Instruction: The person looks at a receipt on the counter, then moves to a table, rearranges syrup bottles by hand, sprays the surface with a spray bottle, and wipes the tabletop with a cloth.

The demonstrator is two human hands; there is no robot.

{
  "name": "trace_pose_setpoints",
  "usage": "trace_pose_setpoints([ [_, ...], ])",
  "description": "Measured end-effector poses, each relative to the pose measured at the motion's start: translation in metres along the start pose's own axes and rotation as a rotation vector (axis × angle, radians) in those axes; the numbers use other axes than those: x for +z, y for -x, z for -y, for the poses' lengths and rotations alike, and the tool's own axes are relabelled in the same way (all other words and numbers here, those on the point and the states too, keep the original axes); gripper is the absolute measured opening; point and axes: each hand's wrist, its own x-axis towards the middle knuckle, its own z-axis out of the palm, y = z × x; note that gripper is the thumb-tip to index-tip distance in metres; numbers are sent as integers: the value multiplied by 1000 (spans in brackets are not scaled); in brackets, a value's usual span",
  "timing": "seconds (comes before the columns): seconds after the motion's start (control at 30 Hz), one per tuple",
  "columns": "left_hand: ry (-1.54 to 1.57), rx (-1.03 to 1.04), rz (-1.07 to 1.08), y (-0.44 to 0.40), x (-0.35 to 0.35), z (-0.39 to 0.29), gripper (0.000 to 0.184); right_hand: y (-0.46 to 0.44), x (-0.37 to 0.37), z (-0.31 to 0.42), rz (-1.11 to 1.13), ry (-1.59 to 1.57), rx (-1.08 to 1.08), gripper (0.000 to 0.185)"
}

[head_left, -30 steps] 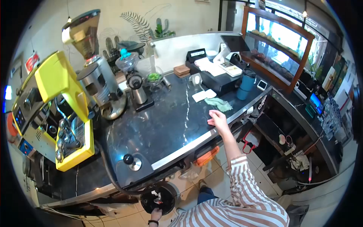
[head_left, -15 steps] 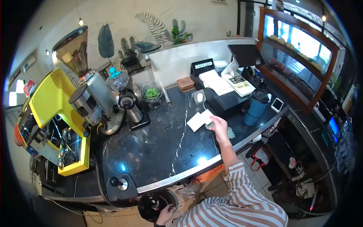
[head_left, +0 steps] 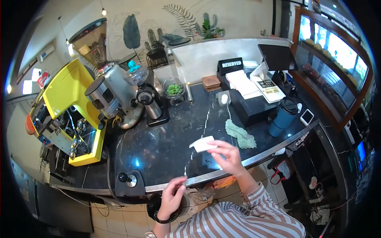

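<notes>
My right hand (head_left: 226, 155) pinches white paper slips (head_left: 203, 144) above the dark counter (head_left: 158, 158). Near the counter's front edge is my left hand (head_left: 172, 198), raised over a black bin (head_left: 154, 204), its fingers curled with the tips near the thumb; whether anything small is between them cannot be made out. A crumpled pale green cloth (head_left: 240, 135) lies on the counter beyond my right hand. The tamper (head_left: 127, 178) stands on its mat to the left of my hands.
At the left are a yellow espresso machine (head_left: 71, 99) and two grinders. A glass bowl with green contents (head_left: 174, 89), brown coasters (head_left: 211, 83) and a reserved sign (head_left: 231, 64) stand further back. To the right are a blue tumbler (head_left: 283, 117), a phone (head_left: 306, 117) and a tablet (head_left: 278, 57).
My right hand has picked up the white slips and drawn them toward me, off the counter and away from the green cloth. My left hand has risen from the bin.
</notes>
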Motion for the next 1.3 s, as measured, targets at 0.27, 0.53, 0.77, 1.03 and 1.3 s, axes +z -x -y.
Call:
trace_pose_setpoints([
  [0.27,-275,331,-177,-24,-1,-46,25,16,33,24,169,13,-284,20],
  [0.53,-626,424,-400,22,-37,-37,66,38,87,48,348,-339,-47,20],
  [0.77,-220,64,-267,113,-108,-13,42,60,175,79,662,-512,27,20],
  [1.03,-10,-410,-448,220,-200,145,27,101,280,97,997,-176,27,34],
  [1.3,-103,-609,-791,292,-253,385,28,97,272,129,714,127,272,29],
])
